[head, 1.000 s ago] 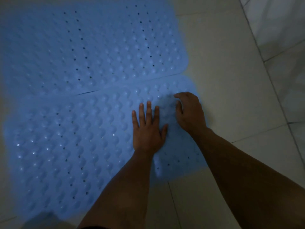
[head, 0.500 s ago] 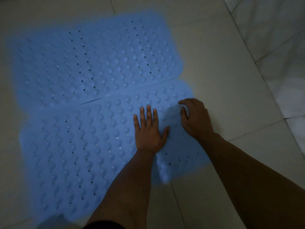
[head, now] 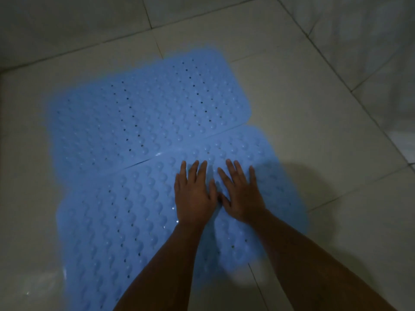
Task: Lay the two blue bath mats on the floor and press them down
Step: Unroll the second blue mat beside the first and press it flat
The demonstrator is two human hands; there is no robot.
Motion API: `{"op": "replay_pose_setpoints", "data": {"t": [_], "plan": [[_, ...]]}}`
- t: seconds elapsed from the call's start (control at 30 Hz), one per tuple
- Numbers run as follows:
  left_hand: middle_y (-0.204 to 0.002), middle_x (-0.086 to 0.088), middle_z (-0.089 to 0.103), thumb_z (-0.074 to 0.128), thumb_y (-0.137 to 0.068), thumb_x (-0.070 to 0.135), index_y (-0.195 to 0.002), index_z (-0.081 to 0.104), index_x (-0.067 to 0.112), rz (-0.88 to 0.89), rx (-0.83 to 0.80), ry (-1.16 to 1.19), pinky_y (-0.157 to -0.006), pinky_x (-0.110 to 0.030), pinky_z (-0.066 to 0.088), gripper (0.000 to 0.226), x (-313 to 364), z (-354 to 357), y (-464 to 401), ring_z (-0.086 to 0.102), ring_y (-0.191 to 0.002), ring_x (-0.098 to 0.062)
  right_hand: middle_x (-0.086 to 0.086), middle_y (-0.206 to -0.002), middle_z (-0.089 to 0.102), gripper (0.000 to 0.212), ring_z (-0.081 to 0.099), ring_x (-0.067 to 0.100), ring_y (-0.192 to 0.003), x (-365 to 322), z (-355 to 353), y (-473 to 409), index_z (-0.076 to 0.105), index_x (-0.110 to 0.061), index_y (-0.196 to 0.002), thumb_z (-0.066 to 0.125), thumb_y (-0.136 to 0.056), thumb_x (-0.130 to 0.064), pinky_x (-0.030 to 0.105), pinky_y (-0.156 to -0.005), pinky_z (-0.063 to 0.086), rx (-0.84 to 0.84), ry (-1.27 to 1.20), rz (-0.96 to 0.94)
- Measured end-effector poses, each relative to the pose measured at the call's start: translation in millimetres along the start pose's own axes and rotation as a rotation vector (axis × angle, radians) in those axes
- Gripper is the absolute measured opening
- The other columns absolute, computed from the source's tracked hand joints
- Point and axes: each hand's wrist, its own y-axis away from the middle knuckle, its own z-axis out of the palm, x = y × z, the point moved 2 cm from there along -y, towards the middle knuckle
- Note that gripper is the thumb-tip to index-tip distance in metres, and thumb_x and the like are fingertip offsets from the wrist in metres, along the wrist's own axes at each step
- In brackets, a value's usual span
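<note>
Dimly: blue mats (head: pixel 148 122) apparently flat, tiled floor (head: pixel 314 108).

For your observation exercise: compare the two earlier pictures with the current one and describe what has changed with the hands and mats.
The right hand, earlier curled with bent fingers at the near mat's right part, has flattened and now presses down, fingers spread, beside the left hand. The left hand stayed flat on the same mat. Both mats, including the far mat, stayed edge to edge on the tiled floor.
</note>
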Motion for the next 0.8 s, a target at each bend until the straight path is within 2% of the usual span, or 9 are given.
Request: {"op": "replay_pose_setpoints", "data": {"t": [0.17, 0.5, 0.57, 0.7, 0.77, 0.8], "plan": [[-0.149, -0.004, 0.058, 0.051, -0.097, 0.036, -0.144, 0.057, 0.019, -0.039, 0.009, 0.025, -0.111, -0.057, 0.042, 0.051, -4, 19, 1, 0.037, -0.151, -0.031, 0.008, -0.171, 0.007, 0.073, 0.002, 0.027, -0.159, 3, 12, -1, 0.024, -0.025, -0.161, 0.038, -0.095, -0.054, 0.063, -0.122, 0.008, 0.077, 0.007, -0.005], [-0.147, -0.003, 0.059, 0.055, -0.098, 0.032, -0.142, 0.060, 0.019, -0.060, 0.066, 0.132, -0.115, -0.054, 0.039, 0.046, 2, 23, -6, 0.036, -0.151, -0.028, 0.007, -0.171, 0.008, 0.074, 0.003, 0.025, -0.159, 7, 16, 0, 0.027, -0.025, -0.160, 0.045, -0.094, -0.052, 0.063, -0.122, 0.010, 0.136, -0.009, -0.020], [-0.147, -0.003, 0.059, 0.054, -0.098, 0.033, -0.141, 0.059, 0.019, -0.046, 0.074, 0.134, -0.116, -0.052, 0.038, 0.046, 1, 18, 0, 0.036, -0.151, -0.028, 0.007, -0.171, 0.008, 0.075, 0.003, 0.024, -0.159, 7, 14, 0, 0.026, -0.025, -0.161, 0.042, -0.094, -0.055, 0.063, -0.122, 0.009, 0.122, -0.007, -0.019], [-0.146, -0.003, 0.059, 0.047, -0.100, 0.036, -0.142, 0.059, 0.020, -0.078, 0.091, 0.110, -0.115, -0.053, 0.039, 0.047, -3, -4, 14, 0.035, -0.151, -0.029, 0.003, -0.172, 0.005, 0.077, 0.001, 0.021, -0.159, 3, 6, -1, 0.023, -0.029, -0.161, 0.032, -0.093, -0.065, 0.063, -0.123, 0.007, -0.019, -0.099, 0.024], [-0.144, -0.004, 0.060, 0.045, -0.100, 0.037, -0.141, 0.060, 0.019, -0.123, 0.123, 0.094, -0.114, -0.056, 0.040, 0.047, -3, -15, 14, 0.037, -0.150, -0.031, 0.001, -0.171, 0.015, 0.077, 0.012, 0.019, -0.158, 7, -17, -9, 0.024, -0.031, -0.160, 0.028, -0.093, -0.068, 0.059, -0.124, 0.012, -0.079, -0.269, 0.041], [-0.142, -0.005, 0.062, 0.044, -0.101, 0.036, -0.139, 0.061, 0.018, -0.134, 0.138, 0.086, -0.112, -0.057, 0.041, 0.046, -1, -19, 14, 0.040, -0.148, -0.033, 0.003, -0.166, 0.030, 0.073, 0.026, 0.020, -0.154, 12, -36, -14, 0.027, -0.032, -0.159, 0.031, -0.095, -0.065, 0.055, -0.123, 0.022, -0.110, -0.371, 0.057]]}}
